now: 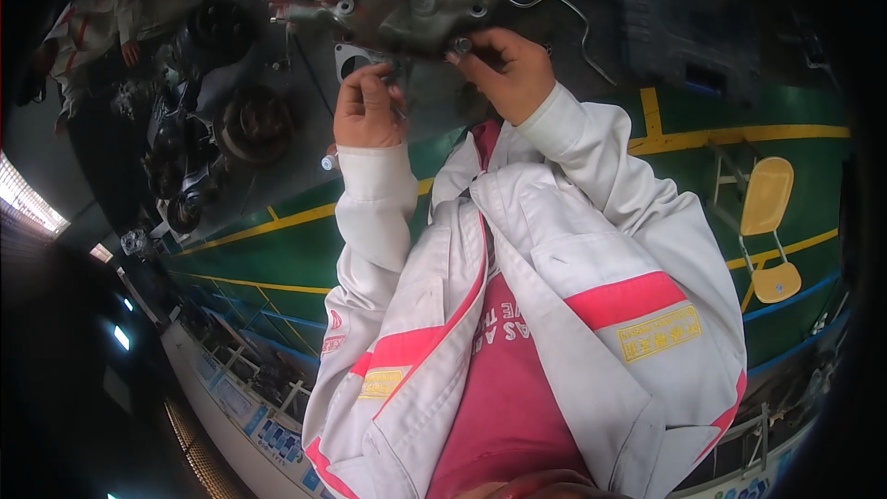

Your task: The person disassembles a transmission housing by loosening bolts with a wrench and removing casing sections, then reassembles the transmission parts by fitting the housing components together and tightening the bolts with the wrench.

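A large grey metal casting (pixel 407 9) with round openings sits in front of me, at the top of the view. My right hand (pixel 513 74) is closed at its lower edge, with thumb and forefinger pinching a small bolt (pixel 462 46). To the left, my left hand (pixel 370 115) is held up with its fingers curled together. Below its wrist a metal end (pixel 328 163) sticks out; whether it belongs to what the hand grips is unclear. Just behind the left hand is a flat metal flange plate (pixel 353 57) with a round hole, close under the casting.
Dark round machine parts (pixel 251 125) stand to the left, with another person (pixel 92 28) beyond them. A bent thin metal pipe (pixel 582 32) lies right of the casting, near a dark case (pixel 684 28). A yellow chair (pixel 769 203) stands on the green floor at the right.
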Demonstrator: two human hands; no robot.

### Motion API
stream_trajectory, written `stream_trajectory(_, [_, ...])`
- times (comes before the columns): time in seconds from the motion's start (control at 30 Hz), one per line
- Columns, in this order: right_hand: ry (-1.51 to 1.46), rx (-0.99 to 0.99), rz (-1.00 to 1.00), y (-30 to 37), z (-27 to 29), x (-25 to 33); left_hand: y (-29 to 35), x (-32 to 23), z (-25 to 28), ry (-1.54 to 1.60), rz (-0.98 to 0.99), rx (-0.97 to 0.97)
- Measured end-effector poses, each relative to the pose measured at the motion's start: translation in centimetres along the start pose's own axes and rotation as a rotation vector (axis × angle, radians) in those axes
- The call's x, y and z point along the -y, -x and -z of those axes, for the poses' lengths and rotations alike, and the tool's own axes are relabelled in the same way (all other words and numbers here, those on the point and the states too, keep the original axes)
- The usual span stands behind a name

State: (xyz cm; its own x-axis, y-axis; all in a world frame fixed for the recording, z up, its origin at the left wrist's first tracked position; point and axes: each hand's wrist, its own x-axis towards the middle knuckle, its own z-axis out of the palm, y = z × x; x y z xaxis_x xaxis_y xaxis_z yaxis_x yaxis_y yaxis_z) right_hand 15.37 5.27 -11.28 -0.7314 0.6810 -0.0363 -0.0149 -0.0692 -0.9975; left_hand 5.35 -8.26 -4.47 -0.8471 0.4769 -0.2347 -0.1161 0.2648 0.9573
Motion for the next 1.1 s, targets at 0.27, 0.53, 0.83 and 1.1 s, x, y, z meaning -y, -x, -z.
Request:
stream_trajectory(0.27, [0.351,-0.020,0.237,-0.3,-0.2,-0.1,-1.5,0.5,-0.3,0.278,0.158,-0.102])
stream_trajectory(0.53, [0.411,-0.061,0.315,0.3,2.0,1.5,-3.2,1.6,-1.4,-0.220,-0.231,-0.113])
stream_trajectory(0.83, [0.355,-0.023,0.288,1.5,3.2,1.1,-3.0,1.1,-1.3,-0.336,-0.156,-0.060])
stream_trajectory(1.1, [0.190,0.189,0.373,2.1,0.2,3.8,2.9,3.3,-0.7,-0.439,-0.289,-0.008])
